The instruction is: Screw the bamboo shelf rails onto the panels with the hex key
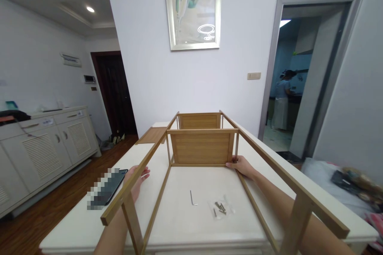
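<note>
A wooden shelf frame point(202, 131) lies on its side on the white table, with a shelf board point(202, 148) standing upright across its middle. At the lower right corner of that board, my right hand point(243, 166) is closed around the frame, its arm passing outside the right rails. My left hand point(138, 178) is beside the left upper rail, partly hidden by it; its fingers are apart and hold nothing. Between the lower rails lie an L-shaped hex key point(192, 199) and a clear plastic bag point(224, 212) with several screws point(220, 207).
A phone point(112, 187) lies left of my left hand on the white table point(179, 231). Another wooden panel point(152, 135) rests at the far left of the table. A person point(281, 97) stands beyond the doorway on the right. White cabinets point(44, 147) line the left wall.
</note>
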A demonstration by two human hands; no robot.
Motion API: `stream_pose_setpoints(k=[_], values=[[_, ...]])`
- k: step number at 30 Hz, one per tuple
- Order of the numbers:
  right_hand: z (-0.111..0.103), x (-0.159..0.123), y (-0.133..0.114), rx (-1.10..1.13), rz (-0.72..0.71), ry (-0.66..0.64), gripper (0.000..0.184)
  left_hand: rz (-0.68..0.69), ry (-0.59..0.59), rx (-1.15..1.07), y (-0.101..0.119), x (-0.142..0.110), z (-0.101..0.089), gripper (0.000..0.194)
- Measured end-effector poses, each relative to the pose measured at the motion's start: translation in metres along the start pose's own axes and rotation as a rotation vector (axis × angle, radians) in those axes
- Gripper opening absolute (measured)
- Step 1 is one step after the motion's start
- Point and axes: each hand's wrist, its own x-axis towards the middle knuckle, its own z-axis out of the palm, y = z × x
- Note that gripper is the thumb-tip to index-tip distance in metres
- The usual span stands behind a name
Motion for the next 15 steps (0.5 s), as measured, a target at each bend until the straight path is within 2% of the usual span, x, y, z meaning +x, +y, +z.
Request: stream_pose_setpoints(k=[2, 4, 7, 12, 15], values=[[-0.001, 0.003, 0.001, 0.025, 0.010, -0.015, 0.046, -0.013, -0.117, 0.191, -0.003, 0.014, 0.021, 0.019], [-0.003, 0.007, 0.003, 0.034, 0.017, -0.004, 0.045, -0.017, -0.197, 0.376, -0.009, 0.023, 0.039, 0.030], [-0.005, 0.014, 0.005, 0.027, 0.016, 0.037, 0.044, 0.033, -0.255, 0.598, -0.021, 0.027, 0.058, 0.037], [-0.008, 0.015, 0.003, 0.007, -0.004, 0.074, 0.041, 0.142, -0.297, 0.806, -0.031, 0.023, 0.070, 0.034], [-0.010, 0.011, 0.000, -0.002, -0.012, 0.064, 0.038, 0.216, -0.305, 0.867, -0.032, 0.023, 0.071, 0.019]])
